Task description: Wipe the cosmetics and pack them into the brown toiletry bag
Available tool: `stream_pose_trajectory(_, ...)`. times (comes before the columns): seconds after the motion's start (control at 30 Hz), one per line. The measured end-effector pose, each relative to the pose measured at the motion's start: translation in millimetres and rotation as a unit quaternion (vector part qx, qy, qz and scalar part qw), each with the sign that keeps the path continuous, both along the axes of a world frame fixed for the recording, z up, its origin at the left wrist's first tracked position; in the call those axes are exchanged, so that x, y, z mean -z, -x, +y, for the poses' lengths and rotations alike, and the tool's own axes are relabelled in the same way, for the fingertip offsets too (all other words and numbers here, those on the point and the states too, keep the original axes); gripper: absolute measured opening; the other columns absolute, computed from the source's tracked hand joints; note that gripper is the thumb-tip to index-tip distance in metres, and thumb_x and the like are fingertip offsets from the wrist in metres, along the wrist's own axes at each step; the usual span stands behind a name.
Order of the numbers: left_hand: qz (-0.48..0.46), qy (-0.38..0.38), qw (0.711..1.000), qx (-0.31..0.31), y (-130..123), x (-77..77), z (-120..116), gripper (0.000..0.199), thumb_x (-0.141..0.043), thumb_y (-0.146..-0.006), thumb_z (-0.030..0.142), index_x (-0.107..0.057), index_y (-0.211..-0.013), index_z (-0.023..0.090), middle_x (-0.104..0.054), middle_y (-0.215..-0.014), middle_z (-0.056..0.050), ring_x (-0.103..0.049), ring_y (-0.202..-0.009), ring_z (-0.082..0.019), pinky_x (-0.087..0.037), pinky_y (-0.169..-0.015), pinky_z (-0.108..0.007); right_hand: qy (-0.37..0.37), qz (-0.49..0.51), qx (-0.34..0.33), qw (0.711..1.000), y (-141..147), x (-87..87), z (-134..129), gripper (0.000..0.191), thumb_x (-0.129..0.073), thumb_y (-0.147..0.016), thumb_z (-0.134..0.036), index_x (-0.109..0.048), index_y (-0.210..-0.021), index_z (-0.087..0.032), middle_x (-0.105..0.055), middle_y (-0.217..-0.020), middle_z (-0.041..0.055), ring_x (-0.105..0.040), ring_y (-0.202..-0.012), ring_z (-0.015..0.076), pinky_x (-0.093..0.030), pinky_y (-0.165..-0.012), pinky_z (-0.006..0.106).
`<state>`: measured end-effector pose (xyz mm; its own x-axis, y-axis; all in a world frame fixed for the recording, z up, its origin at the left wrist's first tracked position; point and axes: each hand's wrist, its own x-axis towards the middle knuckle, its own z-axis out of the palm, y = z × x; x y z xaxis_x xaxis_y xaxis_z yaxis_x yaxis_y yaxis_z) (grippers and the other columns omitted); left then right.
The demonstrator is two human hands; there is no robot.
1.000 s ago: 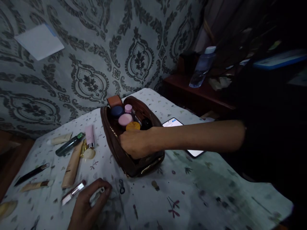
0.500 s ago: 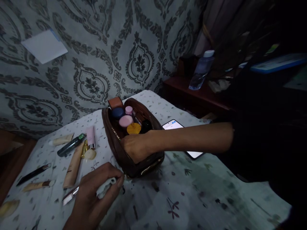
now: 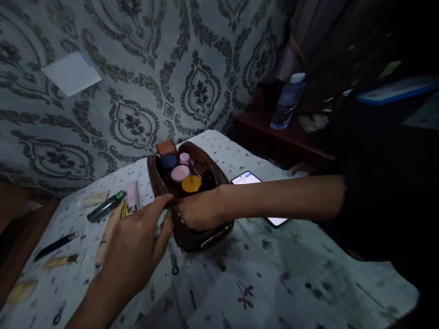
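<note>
1. Sank right hand [image 3: 199, 211] into the brown bag [image 3: 187, 238], hiding the fingers inside; could not tell whether closed on anything.
2. Bent left hand [image 3: 137, 237] toward the same bag, with thumb and forefinger at or very near its left edge; could not tell whether pinched on it. Held both hands near each other but apart.
3. Judged the handling unfinished, from how things lay: found the bag already open, not zipped, with goods divided between inside and outside. Could not see into the depths beneath the right hand.
4. Counted inside the bag, just beyond the right hand: one amber lid [image 3: 191, 184], one large pink lid [image 3: 180, 173], one small pink cap [image 3: 184, 158], one dark blue lid [image 3: 169, 162], one black item [image 3: 207, 181].
5. Counted eight loose items left of and beyond the left hand: one pink tube [image 3: 132, 194], one gold item [image 3: 125, 209], one large beige tube [image 3: 109, 235], one green bottle [image 3: 105, 207], one pale tube [image 3: 94, 198], one slim beige stick [image 3: 61, 261], one black stick [image 3: 56, 246], one yellowish piece [image 3: 22, 291]. Could not rule out others behind the left hand.
6. Noted one phone [image 3: 246, 177] on the printed cloth [image 3: 277, 278], partly covered by the right forearm.
7. Spotted farther out, beyond the right forearm, one clear bottle [image 3: 288, 101] on a red surface [image 3: 254, 119].
</note>
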<state>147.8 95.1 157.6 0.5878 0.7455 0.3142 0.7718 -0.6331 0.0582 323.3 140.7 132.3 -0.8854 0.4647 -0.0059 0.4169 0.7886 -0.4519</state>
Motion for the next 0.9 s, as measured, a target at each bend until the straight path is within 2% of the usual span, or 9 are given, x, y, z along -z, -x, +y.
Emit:
stream_pose_trajectory(0.07, 0.007, -0.003, 1.000, -0.001, 0, -2.4, 0, 0.033, -0.039, -0.094, 0.032, -0.060, -0.116, 0.021, -0.076, -0.090, -0.004, -0.072, -0.074, -0.022, -0.051, -0.063, -0.030, -0.004, -0.051, -0.043, 0.998, -4, -6.4, -2, 0.022, -0.060, -0.078, -0.002, -0.056, -0.061, -0.016, -0.064, -0.072, 0.0029, -0.053, -0.070, 0.0137, -0.046, -0.073, 0.025)
stream_pose_trajectory(0.13, 0.002, 0.001, 1.000, 0.001, 0, -4.9, 0, 0.029, -0.039, -0.094, 0.031, -0.060, -0.113, 0.021, -0.075, -0.082, -0.002, -0.070, -0.067, -0.021, -0.048, -0.058, -0.028, 0.014, -0.031, -0.014, 0.999, -10, -13.2, -5, 0.009, -0.061, -0.081, -0.004, -0.063, -0.087, -0.010, -0.067, -0.090, 0.0063, -0.057, -0.079, 0.0138, -0.046, -0.074, 0.023)
stream_pose_trajectory(0.23, -0.022, 0.015, 1.000, 0.001, 2, -7.3, 0, 0.024, -0.041, -0.094, 0.030, -0.059, -0.107, 0.022, -0.068, -0.066, 0.002, -0.065, -0.054, -0.017, -0.042, -0.051, -0.024, 0.052, 0.032, 0.088, 0.994, -20, -21.4, -10, 0.028, -0.067, -0.080, -0.014, -0.060, -0.107, -0.008, -0.065, -0.097, 0.0069, -0.058, -0.086, 0.0156, -0.046, -0.074, 0.024)
stream_pose_trajectory(0.33, -0.051, 0.027, 0.998, -0.001, 4, -6.1, 0, 0.019, -0.042, -0.094, 0.028, -0.057, -0.103, 0.023, -0.062, -0.058, 0.006, -0.061, -0.050, -0.015, -0.040, -0.049, -0.022, 0.111, 0.119, 0.146, 0.976, -32, -25.7, -11, 0.027, -0.065, -0.083, -0.018, -0.059, -0.109, -0.011, -0.063, -0.092, 0.0039, -0.058, -0.084, 0.0146, -0.047, -0.074, 0.025)
stream_pose_trajectory(0.53, -0.073, 0.010, 0.997, -0.002, 12, 3.5, 1, 0.018, -0.044, -0.094, 0.029, -0.055, -0.108, 0.024, -0.062, -0.063, 0.006, -0.061, -0.056, -0.014, -0.041, -0.054, -0.022, 0.355, 0.387, 0.231, 0.819, -48, -39.1, -9, 0.024, -0.048, -0.094, -0.036, -0.056, -0.106, -0.017, -0.066, -0.093, 0.0050, -0.064, -0.080, 0.0142, -0.054, -0.072, 0.027)
stream_pose_trajectory(0.6, -0.067, 0.003, 0.998, -0.002, 13, 5.5, 2, 0.018, -0.044, -0.094, 0.029, -0.055, -0.108, 0.024, -0.063, -0.065, 0.005, -0.060, -0.057, -0.014, -0.041, -0.056, -0.022, 0.380, 0.411, 0.244, 0.792, -46, -43.4, -6, 0.027, -0.048, -0.094, -0.043, -0.058, -0.097, -0.018, -0.066, -0.087, 0.0049, -0.065, -0.077, 0.0158, -0.055, -0.070, 0.029)
stream_pose_trajectory(0.7, -0.073, 0.006, 0.997, -0.001, 12, 7.3, 3, 0.018, -0.044, -0.095, 0.029, -0.055, -0.108, 0.023, -0.066, -0.072, 0.004, -0.060, -0.057, -0.013, -0.042, -0.057, -0.022, 0.331, 0.375, 0.288, 0.816, -35, -44.8, 1, 0.030, -0.052, -0.091, -0.044, -0.060, -0.082, -0.016, -0.064, -0.073, 0.0036, -0.061, -0.065, 0.0150, -0.053, -0.061, 0.026)
stream_pose_trajectory(0.83, -0.098, 0.013, 0.995, 0.003, 12, 9.4, 3, 0.019, -0.044, -0.095, 0.027, -0.054, -0.110, 0.022, -0.068, -0.074, 0.003, -0.063, -0.059, -0.012, -0.044, -0.058, -0.020, 0.162, 0.151, 0.232, 0.947, -15, -51.5, 5, 0.018, -0.058, -0.083, -0.024, -0.066, -0.072, -0.011, -0.061, -0.062, 0.0021, -0.055, -0.059, 0.0125, -0.041, -0.054, 0.022)
stream_pose_trajectory(0.9, -0.106, 0.019, 0.994, 0.008, 13, 10.3, 3, 0.019, -0.045, -0.095, 0.026, -0.054, -0.111, 0.022, -0.068, -0.073, 0.004, -0.063, -0.056, -0.011, -0.043, -0.055, -0.020, 0.085, 0.001, 0.160, 0.983, -4, -59.8, 4, 0.016, -0.057, -0.081, -0.018, -0.070, -0.078, -0.008, -0.064, -0.066, 0.0047, -0.056, -0.062, 0.0139, -0.038, -0.054, 0.023)
